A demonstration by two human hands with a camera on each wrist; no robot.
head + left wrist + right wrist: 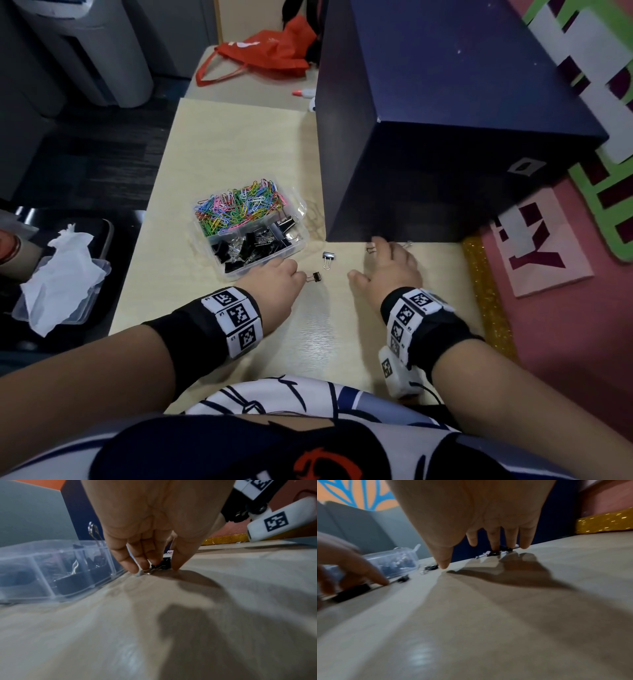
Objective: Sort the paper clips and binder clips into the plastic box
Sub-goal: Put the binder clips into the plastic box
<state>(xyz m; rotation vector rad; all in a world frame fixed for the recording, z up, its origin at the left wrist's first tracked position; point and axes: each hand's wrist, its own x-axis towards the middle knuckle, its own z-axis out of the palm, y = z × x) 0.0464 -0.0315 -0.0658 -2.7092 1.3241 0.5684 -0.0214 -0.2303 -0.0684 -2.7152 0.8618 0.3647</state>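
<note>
**Last loose binder clips being gathered beside the box**

At far left, off the table, I note a clear lid (87, 301) with crumpled tissue on it. On the table (236, 137) stands the plastic box (297, 247): coloured paper clips (236, 209) fill its far compartment, black binder clips (253, 243) its near ones.

Just right of the box, my left hand (274, 284) is down on the table. The left wrist view shows its fingertips (132, 568) and thumb closing on a small black binder clip (317, 276) lying flat; I judge this a pinch at the wire handle, contact partly hidden.

Next right, a silver binder clip (327, 259) lies untouched between the hands.

My right hand (390, 270) is spread, fingers straight, tips resting on further clips (503, 550) against the foot of the dark blue box (445, 137).

Step in hand, by my judgement: collecting the few remaining binder clips. The next move calls for lifting the pinched clip clear and dropping it into a near compartment.
</note>
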